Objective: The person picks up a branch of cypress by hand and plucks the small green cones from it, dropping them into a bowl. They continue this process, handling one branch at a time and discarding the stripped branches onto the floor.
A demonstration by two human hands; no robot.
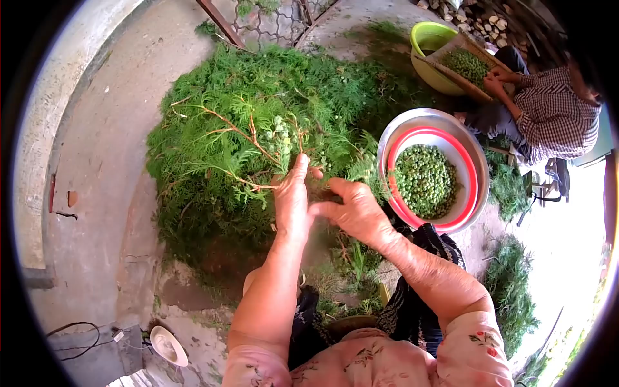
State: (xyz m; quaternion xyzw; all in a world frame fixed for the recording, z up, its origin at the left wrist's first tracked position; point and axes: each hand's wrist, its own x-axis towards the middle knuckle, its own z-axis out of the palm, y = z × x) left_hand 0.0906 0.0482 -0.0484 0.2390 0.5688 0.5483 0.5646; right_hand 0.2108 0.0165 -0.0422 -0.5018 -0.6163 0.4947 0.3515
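Note:
My left hand (293, 205) is closed around a leafy evergreen branch (248, 134) with reddish-brown stems. Pale green seed cones (281, 132) cluster on it just beyond my fingers. Close beside, my right hand (358, 209) has its thumb and forefinger apart, the thumb by my left wrist. Its other fingers are mostly hidden underneath, and I see nothing held in it. Below both hands spreads a large heap of cut evergreen branches (213, 187). To the right, a red-rimmed bowl (474, 184) sits inside a metal basin (403, 122), with many picked green cones (425, 180) in it.
At upper right a seated person (548, 109) works at a woven tray (490, 59) of green cones over a lime-green tub (431, 32). More branches (509, 290) lie along the right. A pale hat-like object (169, 346) and a dark cable (74, 351) are at lower left.

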